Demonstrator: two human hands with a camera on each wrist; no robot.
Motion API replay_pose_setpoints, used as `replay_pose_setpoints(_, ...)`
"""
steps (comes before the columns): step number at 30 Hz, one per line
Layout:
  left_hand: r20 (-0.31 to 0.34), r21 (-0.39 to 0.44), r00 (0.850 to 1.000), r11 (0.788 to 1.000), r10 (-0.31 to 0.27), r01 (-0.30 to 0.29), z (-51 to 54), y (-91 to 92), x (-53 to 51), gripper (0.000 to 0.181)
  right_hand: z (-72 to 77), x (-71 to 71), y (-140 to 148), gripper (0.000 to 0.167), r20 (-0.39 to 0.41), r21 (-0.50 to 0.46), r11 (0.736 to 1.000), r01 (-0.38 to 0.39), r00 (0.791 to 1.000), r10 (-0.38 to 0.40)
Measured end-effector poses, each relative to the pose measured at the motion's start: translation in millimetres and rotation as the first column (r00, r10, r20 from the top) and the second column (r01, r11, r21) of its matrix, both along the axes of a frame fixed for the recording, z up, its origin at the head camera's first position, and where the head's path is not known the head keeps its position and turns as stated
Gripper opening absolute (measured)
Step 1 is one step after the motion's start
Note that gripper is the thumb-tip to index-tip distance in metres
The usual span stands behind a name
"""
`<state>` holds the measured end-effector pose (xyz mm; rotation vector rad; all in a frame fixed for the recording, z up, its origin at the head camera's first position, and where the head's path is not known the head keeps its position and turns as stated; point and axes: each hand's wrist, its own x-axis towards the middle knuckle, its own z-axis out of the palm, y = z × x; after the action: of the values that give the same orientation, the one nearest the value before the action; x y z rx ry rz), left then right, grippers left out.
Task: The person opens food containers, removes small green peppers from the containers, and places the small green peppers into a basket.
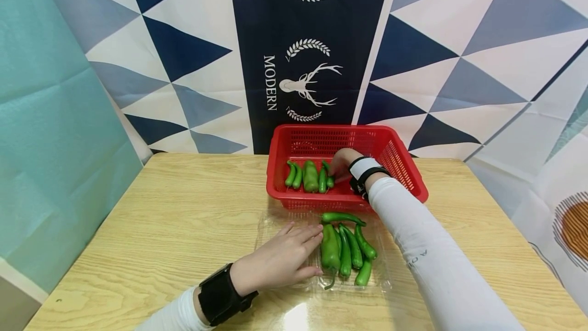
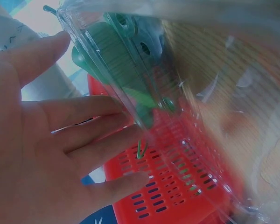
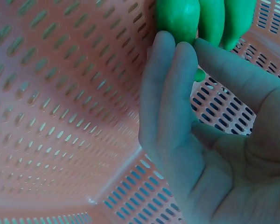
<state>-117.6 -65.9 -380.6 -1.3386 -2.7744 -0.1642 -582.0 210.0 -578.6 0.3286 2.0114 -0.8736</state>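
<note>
Laid flat with straight fingers, my left hand (image 1: 285, 259) rests over the clear plastic tray (image 1: 383, 282). Its fingertips reach the edge of a broad green pepper (image 1: 329, 249). Several slim green chili peppers (image 1: 353, 249) lie beside that pepper in the tray's right part. My right hand (image 1: 340, 163) is down inside the red basket (image 1: 280, 195). Its thumb and fingertips close in on the end of a green pepper (image 3: 177, 21), and a small green tip shows between them. The fingers partly hide where they meet it.
More peppers stand in a row in the basket's left part, including a thick pepper (image 1: 310, 176) and a pair of thin peppers (image 1: 294, 173). The basket is behind the tray on the wooden table (image 1: 184, 208). A patterned cloth (image 1: 197, 65) hangs behind the table.
</note>
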Motion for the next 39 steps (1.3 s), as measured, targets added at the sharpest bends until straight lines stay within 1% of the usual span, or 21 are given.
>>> replay_pose_setpoints(3,0.0,-0.001,1.0,1.0,0.0,0.0,-0.1,0.0,-0.2,0.069,6.6,6.1,-1.8,0.043,-0.005,-0.009,1.0,-0.002,1.0,0.002)
replay_pose_setpoints(5,-0.001,-0.002,1.0,1.0,0.0,0.0,-0.7,-0.1,-0.3,0.069,6.3,5.3,-1.8,0.042,-0.001,-0.008,1.0,0.0,1.0,0.0)
replay_pose_setpoints(7,-0.001,-0.003,1.0,1.0,0.0,0.0,-1.0,-0.4,-0.4,0.07,3.1,2.0,-0.8,0.042,-0.005,-0.004,1.0,0.007,1.0,-0.007)
replay_pose_setpoints(13,-0.005,-0.006,1.0,1.0,-0.005,0.005,-1.5,-0.6,-0.9,0.07,-15.2,-16.7,5.4,0.042,-0.022,0.006,1.0,0.013,1.0,-0.012)
replay_pose_setpoints(15,-0.001,-0.006,1.0,1.0,-0.005,0.005,-1.4,-0.3,-1.0,0.069,-15.8,-18.4,5.8,0.044,-0.009,-0.006,1.0,0.02,1.0,-0.02)
replay_pose_setpoints(16,0.001,-0.007,1.0,1.0,-0.005,0.005,-1.4,-0.2,-1.1,0.069,-13.6,-16.8,5.1,0.045,0.0,-0.015,1.0,0.022,1.0,-0.022)
replay_pose_setpoints(18,0.005,-0.011,1.0,1.0,-0.003,0.003,-1.0,0.0,-1.0,0.069,-4.4,-8.3,2.3,0.044,0.016,-0.028,0.999,0.031,0.999,-0.03)
replay_pose_setpoints(20,0.008,-0.015,1.0,1.0,-0.001,0.001,-1.0,0.1,-1.1,0.069,12.5,8.1,-3.1,0.042,0.03,-0.037,0.998,0.042,0.999,-0.041)
replay_pose_setpoints(21,0.01,-0.017,1.0,1.0,0.0,0.0,-1.0,0.1,-1.0,0.069,22.6,18.3,-6.5,0.039,0.031,-0.039,0.998,0.043,0.999,-0.041)
replay_pose_setpoints(24,0.015,-0.02,1.0,1.0,0.003,-0.003,-1.0,0.2,-0.6,0.068,56.0,53.3,-17.7,0.029,-0.003,-0.036,0.998,0.051,0.999,-0.051)
replay_pose_setpoints(26,0.015,-0.021,1.0,1.0,0.006,-0.005,-0.7,0.0,-0.4,0.068,79.2,77.3,-25.5,0.028,-0.039,-0.027,0.999,0.042,0.998,-0.043)
replay_pose_setpoints(27,0.013,-0.021,1.0,1.0,0.006,-0.006,-0.6,-0.1,-0.3,0.068,88.7,87.7,-28.8,0.027,-0.057,-0.026,0.999,0.037,0.998,-0.039)
replay_pose_setpoints(29,0.008,-0.02,1.0,1.0,0.005,-0.005,-0.4,-0.4,-0.3,0.069,103.7,103.5,-33.3,0.027,-0.081,-0.029,0.999,0.023,0.996,-0.025)
replay_pose_setpoints(31,0.005,-0.016,1.0,1.0,0.003,-0.003,-0.3,-0.4,-0.2,0.068,111.8,109.9,-35.2,0.026,-0.071,-0.045,0.999,0.002,0.997,-0.005)
replay_pose_setpoints(32,0.004,-0.016,1.0,1.0,0.003,-0.002,-0.2,-0.4,-0.2,0.068,112.1,108.8,-34.7,0.023,-0.061,-0.059,0.998,-0.007,0.998,0.003)
replay_pose_setpoints(35,0.003,-0.016,1.0,1.0,0.002,-0.002,0.1,-0.2,-0.2,0.068,115.5,111.4,-35.4,0.026,-0.084,-0.048,0.999,-0.022,0.996,0.018)
replay_pose_setpoints(37,0.002,-0.014,1.0,1.0,0.002,-0.002,-0.3,-0.2,-0.3,0.068,109.0,102.6,-33.2,0.024,-0.078,-0.045,0.998,-0.04,0.996,0.037)
replay_pose_setpoints(38,0.002,-0.011,1.0,1.0,0.001,-0.001,-0.3,-0.2,-0.3,0.068,107.8,103.9,-34.9,0.026,-0.103,-0.01,0.999,-0.046,0.994,0.044)
replay_pose_setpoints(39,0.001,-0.009,1.0,1.0,0.0,0.0,-0.3,-0.2,-0.5,0.068,104.1,100.3,-35.0,0.026,-0.098,0.014,0.999,-0.045,0.994,0.046)
